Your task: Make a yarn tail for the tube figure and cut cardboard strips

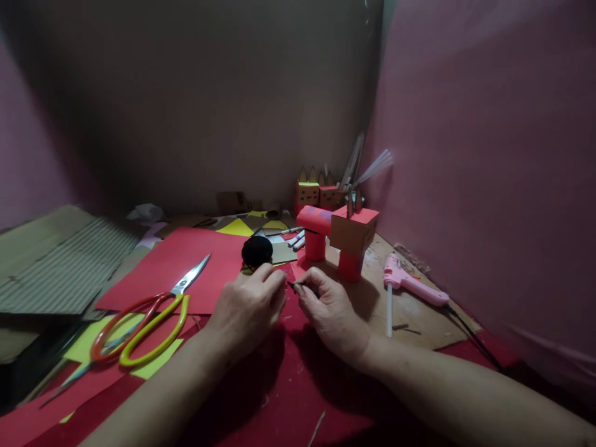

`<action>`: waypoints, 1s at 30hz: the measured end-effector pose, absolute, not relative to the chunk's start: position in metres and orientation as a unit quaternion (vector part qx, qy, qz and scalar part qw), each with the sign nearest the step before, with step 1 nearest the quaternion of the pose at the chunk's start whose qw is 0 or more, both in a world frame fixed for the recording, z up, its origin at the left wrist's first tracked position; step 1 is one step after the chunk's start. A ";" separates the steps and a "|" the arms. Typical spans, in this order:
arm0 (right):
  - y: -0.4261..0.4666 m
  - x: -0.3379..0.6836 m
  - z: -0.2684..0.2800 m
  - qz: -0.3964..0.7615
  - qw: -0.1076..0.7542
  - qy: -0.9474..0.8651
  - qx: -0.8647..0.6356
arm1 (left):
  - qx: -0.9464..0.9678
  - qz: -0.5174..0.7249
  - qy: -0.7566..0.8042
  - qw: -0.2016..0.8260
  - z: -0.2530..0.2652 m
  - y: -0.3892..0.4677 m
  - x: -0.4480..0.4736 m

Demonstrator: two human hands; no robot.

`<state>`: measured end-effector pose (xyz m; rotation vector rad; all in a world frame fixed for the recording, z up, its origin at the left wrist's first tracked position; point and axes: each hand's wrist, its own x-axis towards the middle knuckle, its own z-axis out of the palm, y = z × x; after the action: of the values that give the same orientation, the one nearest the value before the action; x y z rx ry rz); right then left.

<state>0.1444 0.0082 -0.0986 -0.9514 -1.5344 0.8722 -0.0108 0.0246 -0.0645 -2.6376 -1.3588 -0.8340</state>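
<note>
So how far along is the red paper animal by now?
Body looks assembled: the red paper and cardboard animal figure stands on its tube legs. In hand: the left hand and right hand pinch a tiny dark piece near the black yarn ball. That piece is not yet attached; the pink glue gun lies idle.

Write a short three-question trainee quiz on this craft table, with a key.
1. True or false: the scissors lie closed to the right of both hands.
2. Which thing lies right of the cardboard animal figure? A. a black yarn ball B. a pink glue gun C. a corrugated sheet
3. What do the fingertips of the left hand and the right hand pinch between them?

Key
1. False: they lie open on the red paper, left of the hands.
2. B, the pink glue gun.
3. A small dark piece, too small to identify; the black yarn ball sits just behind.
</note>
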 end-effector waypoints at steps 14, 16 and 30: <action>0.010 0.143 -0.096 0.513 0.548 -0.551 -0.363 | -0.712 -0.300 -0.477 -0.420 -0.054 0.030 -0.006; 0.010 0.142 -0.096 0.530 0.549 -0.534 -0.364 | -0.785 -0.311 -0.469 -0.259 -0.057 0.031 -0.009; 0.009 0.143 -0.091 0.596 0.529 -0.497 -0.344 | -0.588 -0.345 -0.399 -0.614 -0.054 0.026 -0.002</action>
<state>0.1429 0.0094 -0.0905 -0.8214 -1.1864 1.4244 -0.0022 0.0260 -0.0541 -3.3234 -2.2529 -1.9485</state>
